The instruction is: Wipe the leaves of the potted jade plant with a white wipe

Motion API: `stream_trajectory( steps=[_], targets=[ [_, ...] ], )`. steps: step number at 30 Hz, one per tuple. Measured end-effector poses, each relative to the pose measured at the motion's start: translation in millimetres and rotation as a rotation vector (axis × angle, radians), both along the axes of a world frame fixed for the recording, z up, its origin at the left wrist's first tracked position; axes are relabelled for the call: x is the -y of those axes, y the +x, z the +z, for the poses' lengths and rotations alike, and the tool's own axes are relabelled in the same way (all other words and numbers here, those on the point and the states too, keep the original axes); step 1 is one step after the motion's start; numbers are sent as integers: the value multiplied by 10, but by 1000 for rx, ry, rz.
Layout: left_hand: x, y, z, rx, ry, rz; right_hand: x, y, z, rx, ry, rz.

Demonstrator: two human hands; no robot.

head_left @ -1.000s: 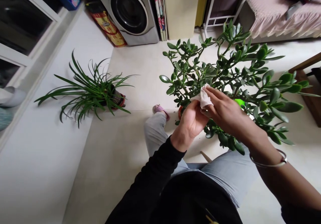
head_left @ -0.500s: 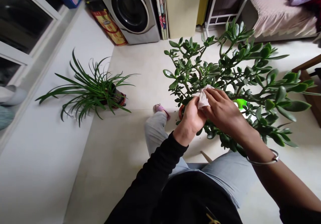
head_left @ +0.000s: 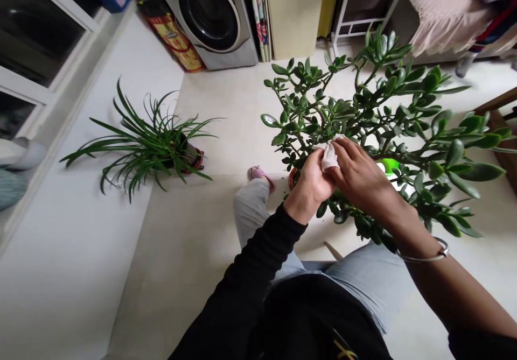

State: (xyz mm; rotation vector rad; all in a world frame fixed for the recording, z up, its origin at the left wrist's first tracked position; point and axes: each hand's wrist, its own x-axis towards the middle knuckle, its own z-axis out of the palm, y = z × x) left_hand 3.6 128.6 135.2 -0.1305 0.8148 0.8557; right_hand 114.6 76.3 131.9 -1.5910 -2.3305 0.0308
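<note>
Tissue [head_left: 330, 155] pinched between both hands at a jade plant [head_left: 355, 113]
Left hand [head_left: 310, 183] and right hand [head_left: 357, 177] close on it at 1 o'clock, a metal bangle [head_left: 422, 255] on the right wrist; the plant's terracotta pot [head_left: 291, 178] sits just behind the left hand. Farther off, a spider plant [head_left: 149, 147] stands at 10 o'clock, a washing machine [head_left: 208, 15] at 11.

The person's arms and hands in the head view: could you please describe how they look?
A black sleeve covers the left arm to the wrist. The right forearm is bare, with a thin silver bangle at the wrist and a black cuff further up. Both the left hand and right hand are bare, without gloves.
</note>
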Motion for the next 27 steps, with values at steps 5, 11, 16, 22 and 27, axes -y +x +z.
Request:
stream_trajectory(
  steps=[5, 11, 16, 22, 27],
  targets=[
    [23, 37, 102, 43, -59, 38, 13, 22, 1, 7, -5, 56],
    [40, 47, 15, 9, -54, 76, -47, 41, 0, -21, -22, 21],
    [24, 18, -47, 0, -37, 41, -85, 27, -37, 17, -49, 47],
    [43, -43, -59, 0, -22, 19, -39, 69, -97, -9, -51, 101],
    [63, -74, -19, -8, -10, -40, 52, 120, -15, -38, -46, 100]
  ],
)
